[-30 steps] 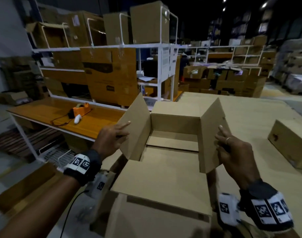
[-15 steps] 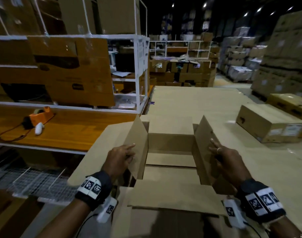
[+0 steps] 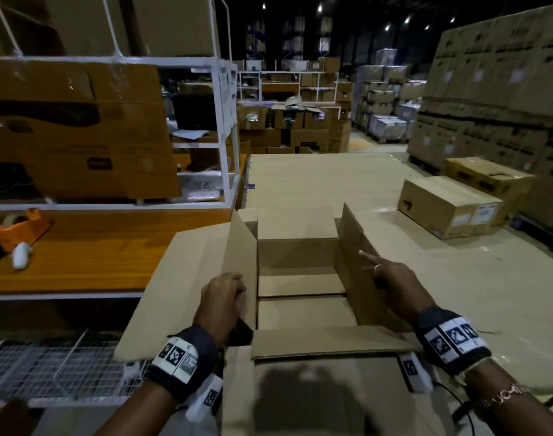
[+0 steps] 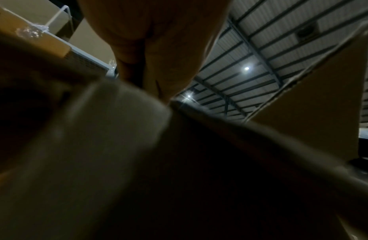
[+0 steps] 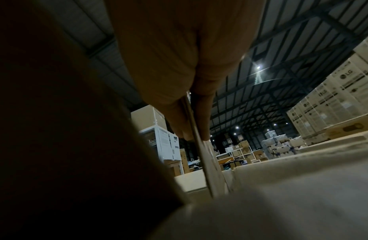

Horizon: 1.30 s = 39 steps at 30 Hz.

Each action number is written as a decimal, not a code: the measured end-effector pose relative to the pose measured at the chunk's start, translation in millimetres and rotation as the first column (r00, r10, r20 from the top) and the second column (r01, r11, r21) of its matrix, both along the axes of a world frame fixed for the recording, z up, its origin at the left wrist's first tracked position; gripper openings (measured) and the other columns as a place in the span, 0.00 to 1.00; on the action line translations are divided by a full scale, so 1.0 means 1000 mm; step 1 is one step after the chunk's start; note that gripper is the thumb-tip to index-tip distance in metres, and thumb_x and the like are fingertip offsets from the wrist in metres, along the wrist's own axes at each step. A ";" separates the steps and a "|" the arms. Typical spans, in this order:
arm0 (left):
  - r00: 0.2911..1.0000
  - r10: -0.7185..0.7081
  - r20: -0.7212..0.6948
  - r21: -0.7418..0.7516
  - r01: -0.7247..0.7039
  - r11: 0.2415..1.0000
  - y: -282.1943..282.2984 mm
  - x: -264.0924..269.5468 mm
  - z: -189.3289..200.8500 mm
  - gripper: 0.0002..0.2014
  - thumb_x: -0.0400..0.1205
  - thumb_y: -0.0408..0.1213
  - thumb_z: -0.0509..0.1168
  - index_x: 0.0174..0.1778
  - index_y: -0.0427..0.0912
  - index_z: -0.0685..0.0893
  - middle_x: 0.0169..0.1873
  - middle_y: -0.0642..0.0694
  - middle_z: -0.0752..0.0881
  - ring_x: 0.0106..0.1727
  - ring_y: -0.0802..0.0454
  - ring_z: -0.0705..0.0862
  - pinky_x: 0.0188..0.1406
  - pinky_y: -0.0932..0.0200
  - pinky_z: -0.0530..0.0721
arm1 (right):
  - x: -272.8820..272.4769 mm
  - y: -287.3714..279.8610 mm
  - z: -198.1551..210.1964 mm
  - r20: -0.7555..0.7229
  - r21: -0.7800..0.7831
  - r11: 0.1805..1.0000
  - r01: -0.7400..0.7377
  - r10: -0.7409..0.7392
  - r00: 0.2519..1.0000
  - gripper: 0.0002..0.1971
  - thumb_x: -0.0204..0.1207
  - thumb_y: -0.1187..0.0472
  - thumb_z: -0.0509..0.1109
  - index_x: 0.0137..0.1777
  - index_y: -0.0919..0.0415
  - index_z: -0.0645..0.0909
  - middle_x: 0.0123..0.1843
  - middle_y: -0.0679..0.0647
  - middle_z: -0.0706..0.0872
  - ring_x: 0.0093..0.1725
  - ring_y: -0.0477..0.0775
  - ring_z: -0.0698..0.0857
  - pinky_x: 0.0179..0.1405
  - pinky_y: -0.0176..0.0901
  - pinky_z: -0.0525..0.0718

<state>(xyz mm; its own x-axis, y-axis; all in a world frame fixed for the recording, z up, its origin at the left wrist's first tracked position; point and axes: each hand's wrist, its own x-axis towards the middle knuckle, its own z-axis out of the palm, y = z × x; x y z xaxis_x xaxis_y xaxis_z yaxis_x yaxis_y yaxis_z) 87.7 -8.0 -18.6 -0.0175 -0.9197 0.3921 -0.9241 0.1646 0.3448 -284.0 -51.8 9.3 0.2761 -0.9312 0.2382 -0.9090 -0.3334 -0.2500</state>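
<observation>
An open cardboard box (image 3: 300,256) sits low in the middle of the head view, toward 6 o'clock, right in front of the person. It rests on a broad spread of flat cardboard sheets (image 3: 316,174) that runs off toward 12 o'clock.

The left flap (image 3: 240,247), at the box's 9 o'clock side, stands nearly upright. The left hand (image 3: 221,297) holds it near its lower end, fingers curled round the edge from outside. The left wrist view is dim and blurred, so it adds little about that grip.

The right flap (image 3: 353,247), at the 3 o'clock side, also stands up and leans slightly outward. The right hand (image 3: 391,278) pinches it, with the forefinger lying straight along the cardboard. In the right wrist view the flap's thin edge (image 5: 201,154) runs between thumb and fingers (image 5: 179,113), a narrow, closed grip.

The near flap (image 3: 316,338), at 6 o'clock, lies folded outward toward the person. Inside, the two bottom flaps meet at a seam (image 3: 300,295).

At 9 o'clock stands an orange bench (image 3: 111,253) with a tape dispenser (image 3: 20,228) on it, beneath a white rack (image 3: 228,121) stuffed with cardboard. A closed box (image 3: 448,206) lies at 2 o'clock, well apart from the open one, and stacked boxes (image 3: 504,73) rise behind it.
</observation>
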 end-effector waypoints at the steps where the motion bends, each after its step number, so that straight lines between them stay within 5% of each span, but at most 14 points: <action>1: 1.000 0.000 0.001 0.009 0.000 1.000 -0.001 0.000 0.001 0.04 0.78 0.31 0.75 0.43 0.43 0.94 0.58 0.48 0.91 0.58 0.49 0.88 0.60 0.56 0.83 | 0.001 -0.001 0.000 -0.013 0.001 1.000 0.001 -0.001 1.000 0.14 0.72 0.75 0.72 0.51 0.58 0.88 0.65 0.57 0.89 0.57 0.56 0.90 0.51 0.49 0.91; 4: 1.000 0.015 0.002 0.022 -0.015 1.000 0.000 0.002 0.007 0.03 0.79 0.34 0.74 0.44 0.46 0.92 0.60 0.50 0.89 0.60 0.52 0.86 0.62 0.58 0.81 | -0.004 0.000 0.002 0.057 -0.063 0.998 -0.022 0.025 0.998 0.14 0.67 0.79 0.74 0.41 0.58 0.87 0.69 0.57 0.87 0.60 0.56 0.89 0.55 0.48 0.90; 7: 0.968 0.103 0.227 0.096 -0.128 0.987 0.011 0.001 0.013 0.08 0.81 0.48 0.71 0.53 0.54 0.90 0.70 0.54 0.82 0.74 0.47 0.74 0.73 0.50 0.70 | -0.015 0.007 0.010 0.063 -0.016 0.999 0.027 -0.026 0.998 0.07 0.72 0.70 0.78 0.48 0.59 0.89 0.75 0.55 0.82 0.65 0.56 0.86 0.61 0.49 0.87; 9: 0.871 0.166 0.462 0.152 -0.263 0.953 0.017 -0.003 0.019 0.18 0.79 0.61 0.66 0.60 0.58 0.88 0.79 0.48 0.72 0.85 0.35 0.57 0.79 0.32 0.55 | -0.015 0.013 0.015 -0.091 0.037 0.996 0.087 -0.083 0.992 0.06 0.75 0.61 0.77 0.51 0.56 0.87 0.83 0.53 0.73 0.73 0.58 0.79 0.70 0.54 0.81; 11: 0.799 0.155 0.581 0.161 -0.300 0.940 0.019 -0.010 0.021 0.28 0.78 0.70 0.60 0.68 0.59 0.84 0.85 0.42 0.62 0.87 0.29 0.46 0.79 0.24 0.43 | -0.010 0.019 0.019 -0.344 0.049 0.985 0.166 -0.140 0.929 0.12 0.75 0.53 0.78 0.56 0.54 0.86 0.88 0.57 0.60 0.85 0.67 0.63 0.81 0.69 0.64; 15: 0.842 0.069 0.535 0.258 -0.241 0.936 0.021 -0.024 0.013 0.34 0.80 0.73 0.55 0.75 0.56 0.79 0.86 0.40 0.61 0.88 0.34 0.47 0.84 0.29 0.43 | 0.004 0.032 0.012 -0.600 -0.042 0.978 0.202 -0.187 0.778 0.27 0.67 0.42 0.79 0.64 0.52 0.82 0.88 0.67 0.52 0.88 0.70 0.46 0.81 0.78 0.38; 18: 0.866 0.068 0.495 0.305 -0.246 0.920 0.023 -0.025 0.007 0.35 0.79 0.73 0.56 0.76 0.56 0.78 0.86 0.41 0.62 0.88 0.36 0.50 0.85 0.32 0.45 | 0.002 0.035 0.002 -0.595 -0.096 0.974 0.205 -0.221 0.773 0.22 0.77 0.38 0.68 0.66 0.47 0.82 0.89 0.64 0.54 0.89 0.64 0.47 0.80 0.80 0.36; 23: 0.886 0.072 0.458 0.361 -0.259 0.896 0.026 -0.024 0.001 0.39 0.79 0.74 0.54 0.83 0.57 0.69 0.88 0.43 0.56 0.89 0.37 0.49 0.86 0.33 0.46 | -0.009 0.029 -0.017 -0.576 -0.045 0.934 0.354 -0.314 0.755 0.33 0.76 0.28 0.59 0.76 0.44 0.72 0.88 0.61 0.57 0.88 0.62 0.54 0.72 0.89 0.30; 30: 0.887 0.050 0.460 0.361 -0.238 0.902 0.023 -0.024 -0.012 0.37 0.82 0.73 0.46 0.86 0.62 0.62 0.90 0.48 0.50 0.90 0.40 0.43 0.84 0.30 0.38 | -0.022 0.019 -0.034 -0.389 0.133 0.923 0.362 -0.287 0.875 0.40 0.75 0.28 0.63 0.84 0.42 0.61 0.89 0.58 0.53 0.88 0.60 0.55 0.80 0.82 0.43; 34: 0.945 0.095 0.312 0.337 -0.204 0.919 0.027 -0.028 -0.004 0.36 0.81 0.72 0.54 0.85 0.61 0.65 0.88 0.48 0.59 0.89 0.42 0.49 0.85 0.36 0.42 | -0.021 0.023 -0.032 -0.254 0.139 0.960 0.242 -0.202 0.946 0.36 0.77 0.29 0.61 0.82 0.45 0.66 0.87 0.57 0.62 0.85 0.58 0.63 0.84 0.71 0.52; 37: 0.992 0.110 0.068 0.247 -0.124 0.961 0.033 -0.034 0.009 0.33 0.81 0.69 0.61 0.81 0.60 0.72 0.82 0.53 0.71 0.86 0.48 0.60 0.83 0.46 0.54 | -0.014 0.034 -0.024 -0.002 0.061 0.995 0.084 -0.084 0.997 0.22 0.77 0.33 0.65 0.60 0.47 0.81 0.80 0.51 0.77 0.78 0.49 0.76 0.82 0.57 0.67; 39: 0.996 0.083 0.022 0.231 -0.085 0.969 0.038 -0.039 0.014 0.32 0.80 0.69 0.63 0.79 0.60 0.74 0.80 0.55 0.74 0.84 0.51 0.64 0.80 0.48 0.57 | -0.010 0.043 -0.019 -0.007 0.059 0.997 0.047 -0.047 0.999 0.12 0.77 0.34 0.68 0.42 0.36 0.69 0.77 0.52 0.80 0.77 0.50 0.78 0.80 0.58 0.69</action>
